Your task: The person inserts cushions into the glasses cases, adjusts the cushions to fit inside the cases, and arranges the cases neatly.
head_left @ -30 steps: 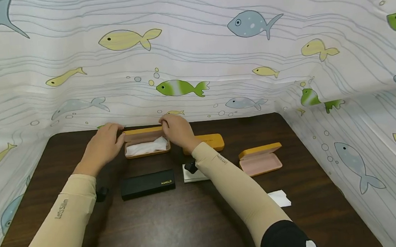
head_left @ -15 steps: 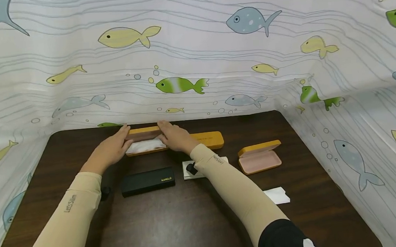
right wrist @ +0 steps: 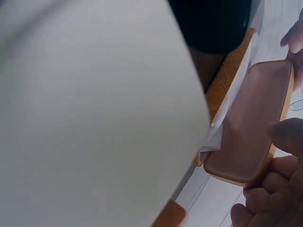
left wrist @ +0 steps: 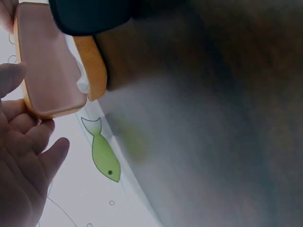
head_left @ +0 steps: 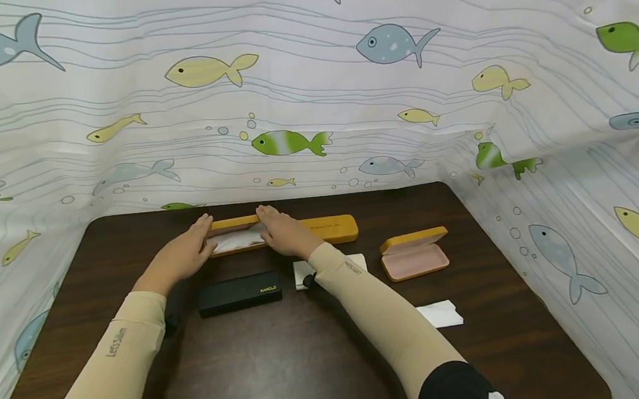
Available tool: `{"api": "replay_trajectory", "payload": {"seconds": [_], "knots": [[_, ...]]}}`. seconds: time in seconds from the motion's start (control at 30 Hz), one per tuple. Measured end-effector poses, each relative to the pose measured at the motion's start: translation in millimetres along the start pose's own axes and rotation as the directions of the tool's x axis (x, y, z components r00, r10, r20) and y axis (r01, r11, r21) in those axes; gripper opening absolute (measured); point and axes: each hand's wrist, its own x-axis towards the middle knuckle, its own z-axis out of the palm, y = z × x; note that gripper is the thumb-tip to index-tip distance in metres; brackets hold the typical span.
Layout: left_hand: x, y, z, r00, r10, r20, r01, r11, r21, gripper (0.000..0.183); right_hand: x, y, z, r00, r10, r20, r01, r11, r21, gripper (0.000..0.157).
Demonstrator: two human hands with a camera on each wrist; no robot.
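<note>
At the back of the dark table, a yellow-orange glasses case (head_left: 234, 222) with a pink lining stands part-way open. White crumpled cloth or tissue (head_left: 236, 240) lies in its bottom half. My left hand (head_left: 184, 249) pinches the lid's left end; the left wrist view has the thumb on the lining side and fingers behind the lid. At the other end, my right hand (head_left: 288, 232) holds the lid the same way, thumb over the edge of the pink inside (right wrist: 251, 118).
A closed yellow case (head_left: 333, 228) sits just right of my right hand. Nearer me are a black case (head_left: 240, 294) and a white pad-like item (head_left: 305, 273). Further right lie an open pink-lined case (head_left: 416, 261) and a white paper piece (head_left: 442, 314). A fish-print curtain (head_left: 311, 99) borders the table.
The lid has come down and forward, narrowing the opening over the cloth. My left hand has shifted right onto the lid's end, and my right hand has moved lower with it.
</note>
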Motion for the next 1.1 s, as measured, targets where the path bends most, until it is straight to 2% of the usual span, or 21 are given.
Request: {"api": "replay_trajectory", "payload": {"seconds": [0.2, 0.37, 0.43, 0.53, 0.63, 1.1], "knots": [[-11.7, 1.2, 6.6, 1.000, 0.011, -0.012, -0.010, 1.000, 0.021, 0.069, -11.3, -8.2, 3.5, 1.000, 0.015, 0.014, -0.014, 0.997, -0.072, 0.062], [-22.5, 2.1, 11.7, 1.000, 0.014, -0.003, -0.014, 1.000, 0.027, 0.071, -17.6, -12.3, 8.3, 1.000, 0.014, 0.012, -0.013, 0.996, -0.085, 0.061], [-26.0, 3.1, 13.2, 1.000, 0.015, 0.017, -0.016, 0.999, 0.028, 0.071, -20.2, -13.8, 10.1, 0.999, 0.015, 0.037, -0.012, 0.997, -0.081, 0.061], [-30.3, 4.2, 15.8, 0.997, 0.010, 0.078, -0.012, 0.999, 0.034, 0.069, -25.0, -16.1, 12.8, 0.993, 0.018, 0.115, -0.008, 0.997, -0.081, 0.064], [-32.6, 5.1, 17.6, 0.992, 0.003, 0.123, -0.008, 0.999, 0.041, 0.069, -29.0, -17.2, 14.9, 0.984, 0.014, 0.176, -0.003, 0.998, -0.063, 0.065], [-35.4, 5.2, 19.1, 0.992, -0.013, 0.127, 0.006, 0.998, 0.055, 0.071, -30.7, -14.2, 15.1, 0.981, -0.009, 0.192, 0.009, 1.000, 0.001, 0.066]]}}
